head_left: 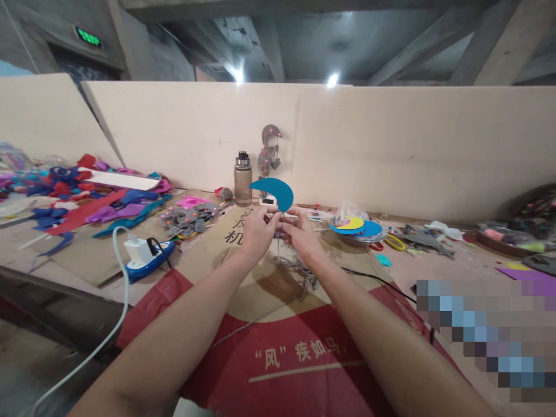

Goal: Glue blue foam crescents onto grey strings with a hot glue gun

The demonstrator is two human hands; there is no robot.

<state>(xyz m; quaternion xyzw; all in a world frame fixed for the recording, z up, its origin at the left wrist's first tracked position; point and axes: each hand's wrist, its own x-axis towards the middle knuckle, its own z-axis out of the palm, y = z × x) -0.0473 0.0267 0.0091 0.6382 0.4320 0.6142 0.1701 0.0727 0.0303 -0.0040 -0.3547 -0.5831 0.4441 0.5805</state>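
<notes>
Pale board partition (369,139), concrete ceiling beams (512,43), bright lamps (333,80)

Left hand (259,234) and right hand (303,234) hold a crescent (280,193) (blue).

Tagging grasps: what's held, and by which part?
Blue crescent, by its lower end, where left hand and right hand meet; which one grips it can't be told.

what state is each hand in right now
Left hand: closed, pinching the blue crescent by its lower edge.
Right hand: fingers curled there too; its grip cannot be told.
</notes>
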